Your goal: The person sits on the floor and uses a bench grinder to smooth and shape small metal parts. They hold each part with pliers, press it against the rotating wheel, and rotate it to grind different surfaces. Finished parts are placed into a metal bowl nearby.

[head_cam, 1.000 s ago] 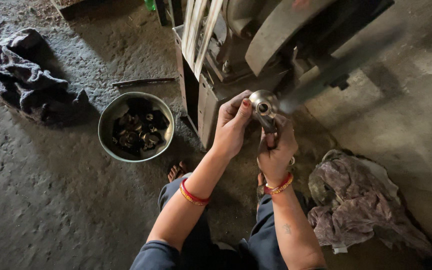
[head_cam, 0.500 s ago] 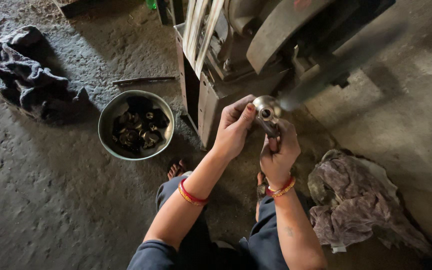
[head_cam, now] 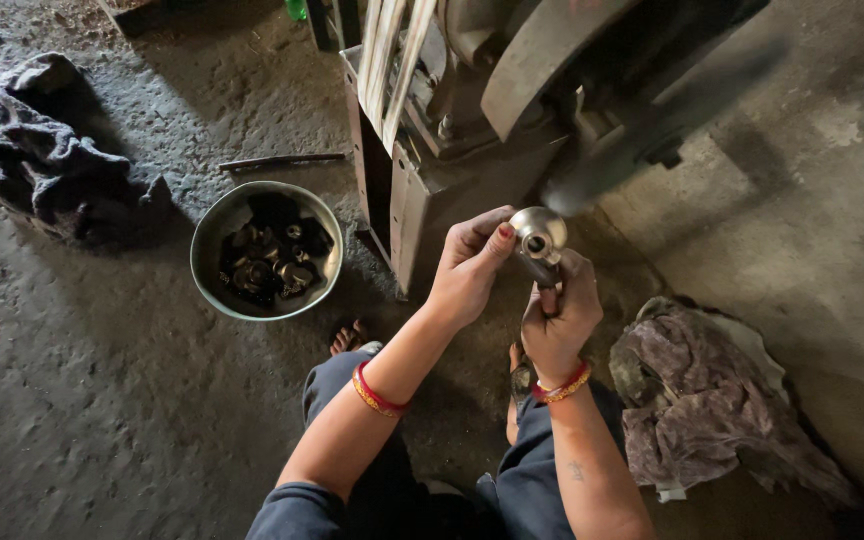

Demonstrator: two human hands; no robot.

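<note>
**Metal fitting held at the machine, both hands engaged**

Rough grey concrete floor (head_cam: 102, 420) forms the work surface; the person sits low on it, knees drawn up, facing a heavy grey machine (head_cam: 472, 150).

The metal fitting (head_cam: 537, 238) is a short, shiny, rounded part with a dark bore at its centre. It is held in the air just in front of the lower right corner of the machine, between the two hands. Its bore faces up towards the camera; the body runs down and slightly right from the rounded head into the right hand, so the long axis lies close to the line of sight and is foreshortened.

The right hand (head_cam: 559, 322) is closed around the lower end of the fitting from below. The left hand (head_cam: 470, 265) is curled, its fingertips touching the fitting's left side near the head. Both wrists carry red and gold bangles.

A blurred dark bar of the machine (head_cam: 652, 130) crosses just above and right of the fitting. A round metal bowl (head_cam: 207, 240) holding dark metal parts stands on the floor to the left, well apart from the hands. A thin metal rod (head_cam: 282, 160) lies above the bowl. A dark cloth (head_cam: 42, 160) lies at far left; a crumpled pale rag (head_cam: 712, 400) lies beside the right forearm.
</note>
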